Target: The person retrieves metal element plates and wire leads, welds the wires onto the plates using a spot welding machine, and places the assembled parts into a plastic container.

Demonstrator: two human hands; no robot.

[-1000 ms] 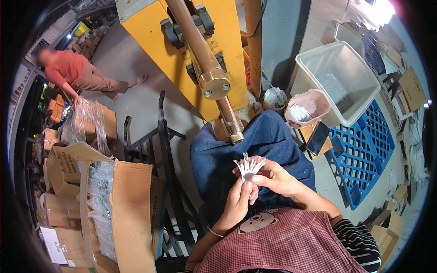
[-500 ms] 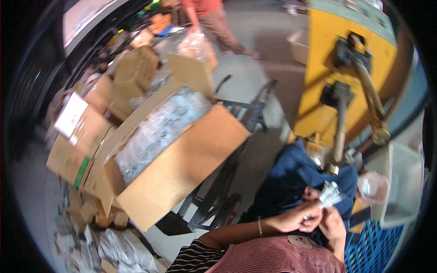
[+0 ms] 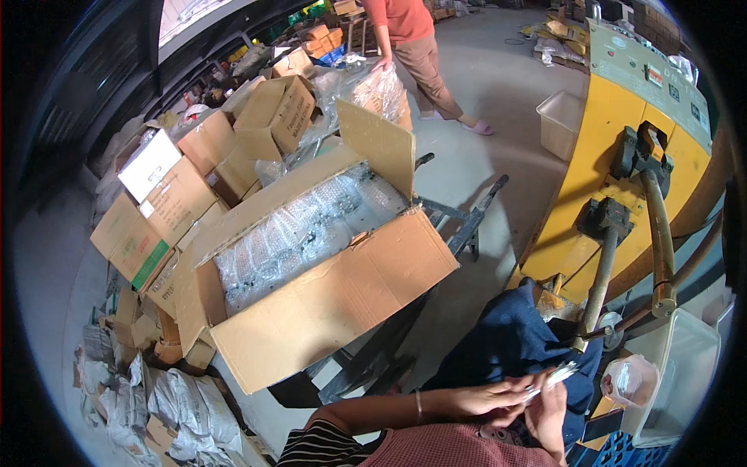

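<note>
Both my hands are together over my lap at the lower right, in front of my dark blue trousers. Between them is a small bundle of thin, silvery strips, tilted with its ends pointing up and right. My left hand has its fingers closed round the lower end of the bundle. My right hand is closed against its other side, fingers bent upward. The strips' lower ends are hidden by the fingers, and their exact kind is too small to tell.
An open cardboard box of bubble-wrapped goods stands on a dark cart. Right of it rises a yellow machine with thick metal arms. A white bin sits beside my lap. A person stands behind the box.
The view has shifted, so the surroundings sit further right and lower. The strips, fanned out before, now look narrower and lean more to the right. My hands stay together on them.
</note>
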